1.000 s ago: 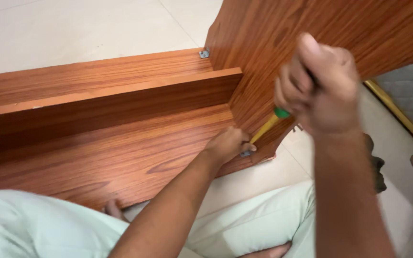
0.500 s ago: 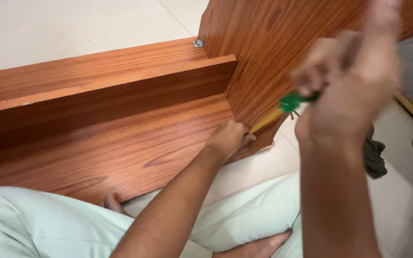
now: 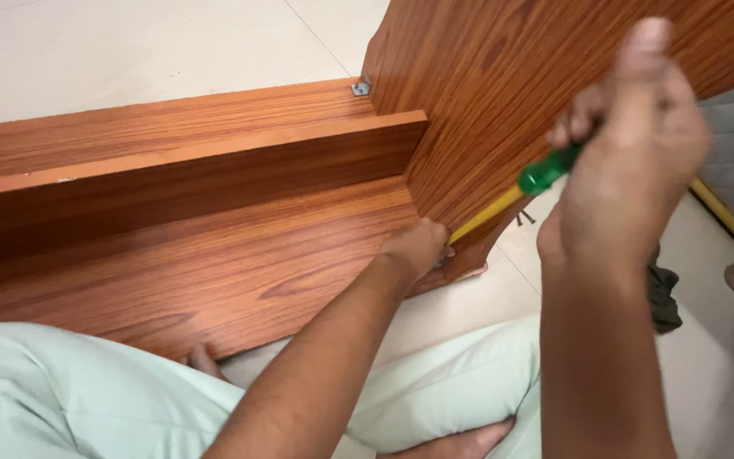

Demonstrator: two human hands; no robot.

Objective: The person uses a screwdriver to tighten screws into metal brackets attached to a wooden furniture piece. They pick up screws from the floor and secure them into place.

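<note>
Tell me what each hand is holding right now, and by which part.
The right hand grips a screwdriver by its green handle end. The left hand pinches at the tip of its yellow shaft against the wooden panel; what it pinches is hidden.

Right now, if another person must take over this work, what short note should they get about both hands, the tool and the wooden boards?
Right hand: closed on the green handle of the screwdriver, raised before the upright panel.
Left hand: fingers at the lower corner, where the tool tip meets the upright panel and the flat board; the tip and any screw are hidden.
Done: a metal bracket already sits at the far corner.
Left: the near corner joint is in work; whether it is tight cannot be seen.
</note>
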